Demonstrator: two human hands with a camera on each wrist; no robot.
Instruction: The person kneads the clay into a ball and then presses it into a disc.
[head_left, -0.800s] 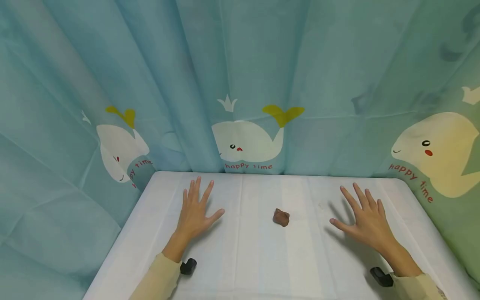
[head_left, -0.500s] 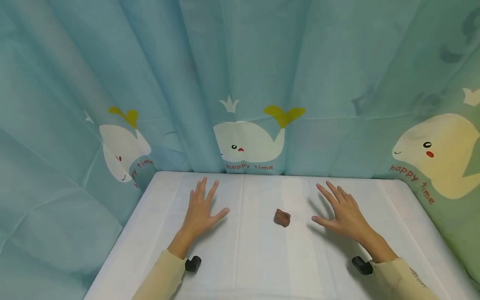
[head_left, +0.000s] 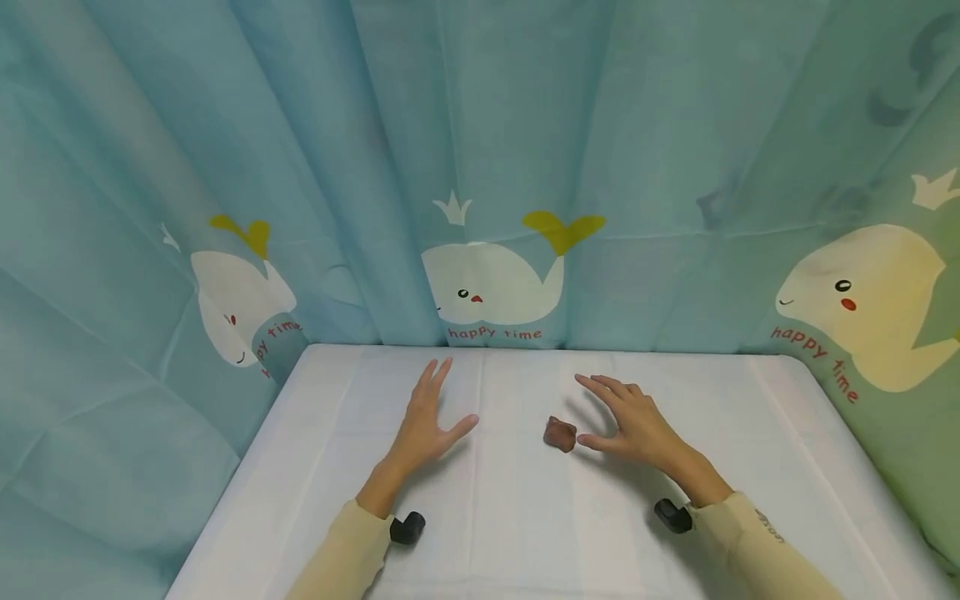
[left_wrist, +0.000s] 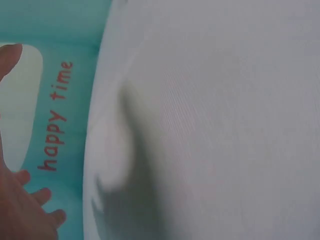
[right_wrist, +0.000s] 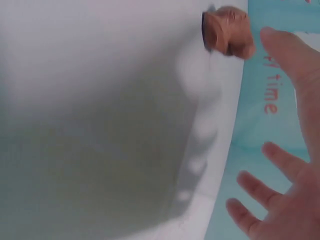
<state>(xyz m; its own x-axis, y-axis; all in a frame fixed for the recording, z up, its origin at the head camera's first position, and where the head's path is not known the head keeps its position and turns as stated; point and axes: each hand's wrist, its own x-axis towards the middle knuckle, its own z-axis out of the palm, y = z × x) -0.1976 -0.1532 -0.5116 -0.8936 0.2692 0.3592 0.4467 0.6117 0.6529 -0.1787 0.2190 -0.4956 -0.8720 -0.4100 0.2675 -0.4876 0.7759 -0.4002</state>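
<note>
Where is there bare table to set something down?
The white table is bare between the left hand and the brown lump, and between the black wrist cameras. Another patch runs from the right hand to the table's right edge. It's crowded at the lump, the right thumb close by.

Before you, the white table spans the lower frame; on it, just right of centre, lies a brown lump.

Soft overhead light left blurry-edged shadows on the white tabletop beneath the left hand and the right hand, while both wrist views looked dim, greyish and slightly blurred around each hand.
</note>
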